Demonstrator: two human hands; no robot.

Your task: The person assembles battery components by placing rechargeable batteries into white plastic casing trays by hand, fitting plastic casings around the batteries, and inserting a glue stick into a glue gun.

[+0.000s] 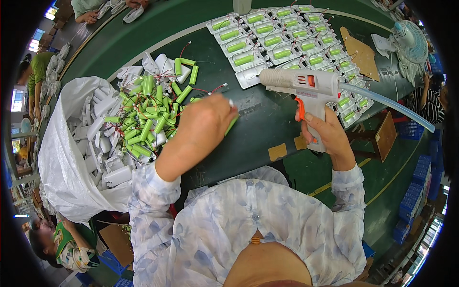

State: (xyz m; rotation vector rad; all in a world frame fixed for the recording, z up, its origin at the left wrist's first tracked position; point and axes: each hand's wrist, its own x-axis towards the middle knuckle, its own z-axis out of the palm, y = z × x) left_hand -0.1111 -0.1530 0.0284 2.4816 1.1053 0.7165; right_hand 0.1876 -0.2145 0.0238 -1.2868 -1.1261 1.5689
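My right hand [325, 131] grips a white hot glue gun [306, 83] with an orange trigger, its dark nozzle pointing left. A long clear glue stick [382, 99] juts from its back end. Over the table's middle, my left hand [206, 125] is closed around a green cylindrical battery [231, 125], mostly hidden by the fingers. A small white plug shows at the fingertips. Left of that hand lies a heap of green batteries [148, 112] with red and black leads. Beyond the gun's nozzle sit rows of white plastic housings [248, 76], most holding one green battery each.
A white sack [62, 158] full of white plastic parts stands at the left. Brown cardboard [361, 55] and a small pale blue fan [409, 40] lie at the right. A wooden stool [382, 136] stands beside the dark green table [224, 162]. Other people work around.
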